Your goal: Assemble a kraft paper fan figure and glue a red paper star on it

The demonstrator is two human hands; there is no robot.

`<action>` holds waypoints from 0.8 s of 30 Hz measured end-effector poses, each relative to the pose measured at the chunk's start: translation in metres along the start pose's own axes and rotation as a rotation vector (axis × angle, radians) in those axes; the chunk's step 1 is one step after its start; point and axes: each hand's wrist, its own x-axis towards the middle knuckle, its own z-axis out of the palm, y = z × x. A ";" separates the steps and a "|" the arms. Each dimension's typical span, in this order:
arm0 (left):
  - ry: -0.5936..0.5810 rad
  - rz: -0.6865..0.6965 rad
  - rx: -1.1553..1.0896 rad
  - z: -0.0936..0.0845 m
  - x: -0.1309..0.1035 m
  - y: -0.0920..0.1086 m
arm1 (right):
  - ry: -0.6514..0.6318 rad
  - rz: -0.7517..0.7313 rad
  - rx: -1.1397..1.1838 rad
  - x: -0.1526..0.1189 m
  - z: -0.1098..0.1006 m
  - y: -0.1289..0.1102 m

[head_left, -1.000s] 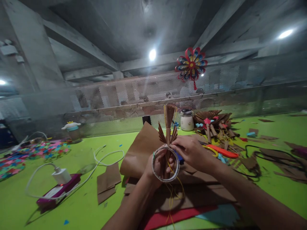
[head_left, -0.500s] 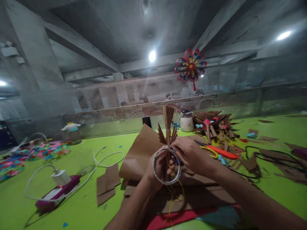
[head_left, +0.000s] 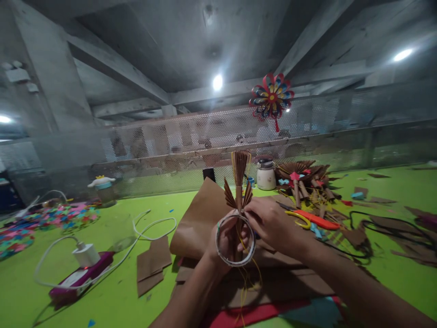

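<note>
A pleated brown paper figure (head_left: 240, 171) stands upright between my hands, with a fan-shaped top and two small folded wings. My left hand (head_left: 225, 241) is closed round its lower part, and a white ring, seemingly a bracelet (head_left: 218, 249), circles that wrist area in front. At the narrow waist of the figure, the fingers of my right hand (head_left: 268, 223) pinch together; whether yellow thread is between them I cannot make out. Yellow thread (head_left: 244, 291) trails down from the figure over stacked brown paper (head_left: 273, 278).
Scissors with an orange handle (head_left: 319, 219) lie right of my hands, before a heap of finished paper fans (head_left: 303, 182). A white jar (head_left: 266, 175) stands behind. On the left are a purple power strip (head_left: 82, 278), a white cable (head_left: 153, 234) and colourful paper cutouts (head_left: 68, 216).
Both hands stay in nearly the same place round the paper figure. The view has shifted slightly, and the white ring sits a little further left.
</note>
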 end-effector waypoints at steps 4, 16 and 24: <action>0.080 0.091 0.065 0.001 0.002 -0.001 | -0.032 -0.021 0.010 -0.001 -0.003 -0.001; 0.191 0.140 0.229 0.006 0.003 0.001 | -0.043 0.043 -0.174 -0.002 0.002 -0.005; 0.147 0.146 0.187 0.009 0.002 0.005 | 0.111 0.045 0.042 0.001 0.003 -0.005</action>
